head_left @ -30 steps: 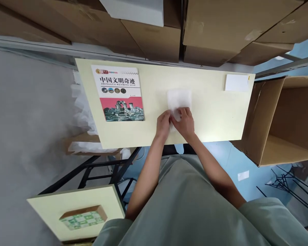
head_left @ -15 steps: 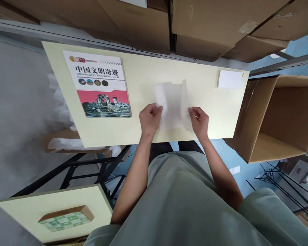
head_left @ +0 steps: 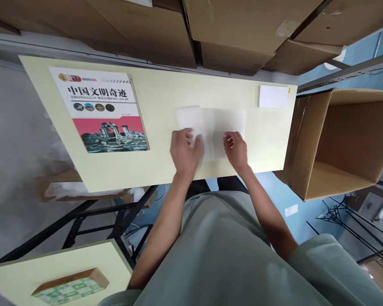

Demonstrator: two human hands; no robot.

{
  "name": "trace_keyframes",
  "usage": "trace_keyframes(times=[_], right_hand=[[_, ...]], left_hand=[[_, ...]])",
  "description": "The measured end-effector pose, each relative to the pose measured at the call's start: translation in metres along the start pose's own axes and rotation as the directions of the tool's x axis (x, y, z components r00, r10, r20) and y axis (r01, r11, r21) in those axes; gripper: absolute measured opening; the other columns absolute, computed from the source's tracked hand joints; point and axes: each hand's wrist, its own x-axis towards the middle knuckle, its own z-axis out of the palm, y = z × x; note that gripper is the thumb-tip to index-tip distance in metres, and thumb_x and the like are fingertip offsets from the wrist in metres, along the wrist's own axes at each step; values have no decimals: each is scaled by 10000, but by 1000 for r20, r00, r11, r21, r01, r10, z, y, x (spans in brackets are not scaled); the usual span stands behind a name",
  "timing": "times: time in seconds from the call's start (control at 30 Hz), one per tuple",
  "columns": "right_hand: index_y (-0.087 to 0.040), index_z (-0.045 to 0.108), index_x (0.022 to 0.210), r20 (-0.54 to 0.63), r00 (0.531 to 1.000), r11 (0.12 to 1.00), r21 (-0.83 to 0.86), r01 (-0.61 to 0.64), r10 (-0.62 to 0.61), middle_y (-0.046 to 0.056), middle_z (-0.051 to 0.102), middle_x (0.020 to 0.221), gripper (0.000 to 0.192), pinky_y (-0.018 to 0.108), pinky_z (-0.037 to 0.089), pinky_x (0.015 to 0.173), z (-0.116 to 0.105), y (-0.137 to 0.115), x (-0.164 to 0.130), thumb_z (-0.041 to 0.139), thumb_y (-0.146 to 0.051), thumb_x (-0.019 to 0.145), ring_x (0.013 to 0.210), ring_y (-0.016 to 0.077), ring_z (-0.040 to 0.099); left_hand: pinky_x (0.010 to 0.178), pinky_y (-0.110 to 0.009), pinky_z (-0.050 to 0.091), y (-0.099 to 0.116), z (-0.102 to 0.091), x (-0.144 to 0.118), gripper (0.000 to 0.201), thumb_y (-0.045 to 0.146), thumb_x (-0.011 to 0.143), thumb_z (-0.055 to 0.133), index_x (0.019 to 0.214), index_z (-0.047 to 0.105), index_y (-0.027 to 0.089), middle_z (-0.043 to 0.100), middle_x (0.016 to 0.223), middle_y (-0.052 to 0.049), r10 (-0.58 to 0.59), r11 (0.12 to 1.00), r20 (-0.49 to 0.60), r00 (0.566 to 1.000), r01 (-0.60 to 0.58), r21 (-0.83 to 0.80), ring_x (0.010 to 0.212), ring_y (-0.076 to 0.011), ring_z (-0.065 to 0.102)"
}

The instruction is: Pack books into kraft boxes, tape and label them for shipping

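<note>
A thin white sheet of paper, tissue-like (head_left: 207, 121), lies spread on the pale yellow tabletop (head_left: 159, 165), with a fold line down its middle. Over its left part is my left hand (head_left: 185, 153), slightly blurred, thumb and fingers apart and nothing held between them. My right hand (head_left: 236, 152) hovers at or just above the right half, its fingers loosely curled with a gap to the thumb. Whether the fingertips touch the sheet is hard to see. Left of it rests a book with Chinese lettering and a pink cover picture (head_left: 104, 110).
A small white pad or card (head_left: 273, 97) lies at the tabletop's far right. An open cardboard box (head_left: 311, 148) stands beyond the right edge. Cardboard boxes (head_left: 236, 25) line a shelf along the back. A green-patterned tissue pack (head_left: 72, 289) sits on a lower board at left.
The sheet has opened out flatter and wider. Both hands have come off its side edges, and my right hand has moved inward over it. The view has shifted a little to the right.
</note>
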Motion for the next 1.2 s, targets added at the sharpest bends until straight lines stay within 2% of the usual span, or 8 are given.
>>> trace_keyframes(times=[0.13,0.27,0.47,0.63,0.8,0.97,1.1,1.2], right_hand=[[-217,679,1139,-9,1000,999,18,-29,29,83,699,1119,167,339,599,837,26,1,2,514,-213,1111,876,174,679],[-225,652,1102,-34,999,1000,-2,-24,24,79,691,1104,127,330,577,827,30,5,4,537,-274,1123,897,183,676],[-213,627,1159,-20,997,991,-108,-82,81,108,675,1178,218,325,558,750,35,-2,5,665,-417,1093,1026,239,686],[-197,635,1172,-33,996,985,-149,-89,85,154,673,1205,280,361,583,813,47,-2,4,600,-473,1133,1130,289,678],[-205,661,1114,-51,997,987,-148,-68,61,160,685,1188,270,392,586,887,50,-3,1,490,-406,1175,1123,288,671],[-210,671,1150,-58,998,997,-78,-30,25,162,682,1196,315,424,591,939,64,-22,1,503,-476,1162,1139,302,675],[-211,652,1138,-69,997,996,-75,-40,35,159,689,1198,288,420,604,934,83,-42,10,638,-497,1110,1135,304,673],[-213,641,1045,16,999,994,-102,-28,30,147,699,1195,130,408,586,975,87,-54,19,588,-292,1134,1124,277,683]], left_hand=[[1060,-479,548,14,27,-11,369,282,815,894,1110,684,213,642,1212,-134,32,999,90,995,-33,8,1187,-340,629],[1011,-451,554,15,31,-9,66,194,889,737,931,690,214,664,1119,-120,32,999,91,995,-28,-46,1052,-286,659],[770,-326,552,-3,-30,5,103,305,904,706,931,700,206,663,822,-9,-196,960,-25,980,186,-207,771,-192,649],[847,-368,552,-41,-92,20,98,302,867,714,909,703,214,647,759,14,-235,968,-193,953,247,40,737,-204,626],[1017,-506,544,-68,-115,28,48,260,867,706,886,692,219,628,772,-25,-268,910,-182,946,311,273,811,-278,649],[1086,-517,547,-59,-102,21,358,165,867,682,1225,692,152,667,1198,-163,-79,951,-224,971,141,276,1103,-334,677],[1028,-436,583,-40,-66,10,409,126,920,599,1314,685,197,689,1240,-128,61,993,109,992,-71,91,1063,-272,699],[1016,-395,581,-36,-40,8,426,103,917,578,1320,677,197,722,1232,-119,9,1000,128,992,-6,-28,1040,-238,712]])
